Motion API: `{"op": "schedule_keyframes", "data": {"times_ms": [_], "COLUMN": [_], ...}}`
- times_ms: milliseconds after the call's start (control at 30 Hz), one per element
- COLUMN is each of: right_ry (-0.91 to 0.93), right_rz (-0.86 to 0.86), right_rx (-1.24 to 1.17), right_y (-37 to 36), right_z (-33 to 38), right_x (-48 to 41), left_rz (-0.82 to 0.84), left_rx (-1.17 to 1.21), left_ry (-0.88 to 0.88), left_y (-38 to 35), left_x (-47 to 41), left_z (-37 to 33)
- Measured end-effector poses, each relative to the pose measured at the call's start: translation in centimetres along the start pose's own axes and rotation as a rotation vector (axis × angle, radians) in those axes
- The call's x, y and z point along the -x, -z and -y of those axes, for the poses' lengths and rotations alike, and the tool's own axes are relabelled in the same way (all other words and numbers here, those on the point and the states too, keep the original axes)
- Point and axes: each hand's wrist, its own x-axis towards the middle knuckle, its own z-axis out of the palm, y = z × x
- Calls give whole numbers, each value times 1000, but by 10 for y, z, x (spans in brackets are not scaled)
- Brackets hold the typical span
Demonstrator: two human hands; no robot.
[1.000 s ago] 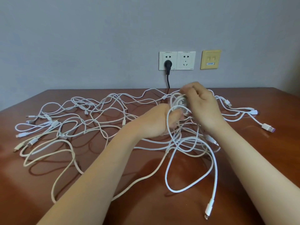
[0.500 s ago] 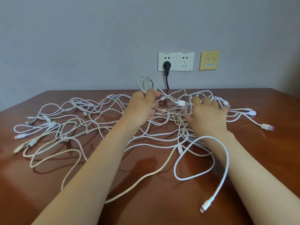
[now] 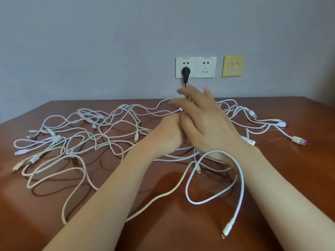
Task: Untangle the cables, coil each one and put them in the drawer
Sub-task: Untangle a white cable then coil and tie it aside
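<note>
Sprawling across the brown table [image 3: 293, 182], the white cables [image 3: 101, 134] lie in one loose tangle that runs from the left edge almost to the right, their plugs scattered around the outside. Both hands are raised over the middle of the heap, near the far edge of the table. The right hand [image 3: 208, 127] is in front, seen from the back, its fingers [image 3: 183, 104] spread wide and straight and a little blurred – they grip nothing. The left hand [image 3: 166, 134] sits just beside and partly behind it, touching it; its knuckles look bent, but its fingers are hidden by the right hand, so whether it holds a cable cannot be told.

A bright white loop [image 3: 239, 171] is draped over the right wrist and runs down to a plug [image 3: 227, 230] lying on the table near the front. A cream cable [image 3: 85, 176] curves across the near left part of the table and passes under the left forearm. Far right, a plug with a purple tip [image 3: 299, 140] lies apart from the heap.

On the grey wall [image 3: 90, 51] behind the table are two white sockets [image 3: 206, 67] – the left one with a black plug [image 3: 185, 71] in it – and a yellow wall plate [image 3: 233, 66].
</note>
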Motion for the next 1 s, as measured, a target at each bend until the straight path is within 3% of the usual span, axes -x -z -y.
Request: {"op": "schedule_keyframes", "data": {"times_ms": [133,300,567,767,1000], "right_ry": [-85,-182,-350,-409,-422], "right_rz": [-20,-134,117,161,225], "right_rx": [-228,-462,-766,-784,-1024], "right_y": [13,23,38,30,26], "right_z": [-14,-14,-26,-31,-39], "right_x": [2,-4,0,-1,4], "left_rz": [-8,73,379,422,474], "left_rx": [-49,113,209,288,418], "left_ry": [-89,-117,5,36,64], "left_y": [6,9,12,16,14], "left_x": [2,3,10,11,11], "left_z": [-3,-6,-13,-8,-6]}}
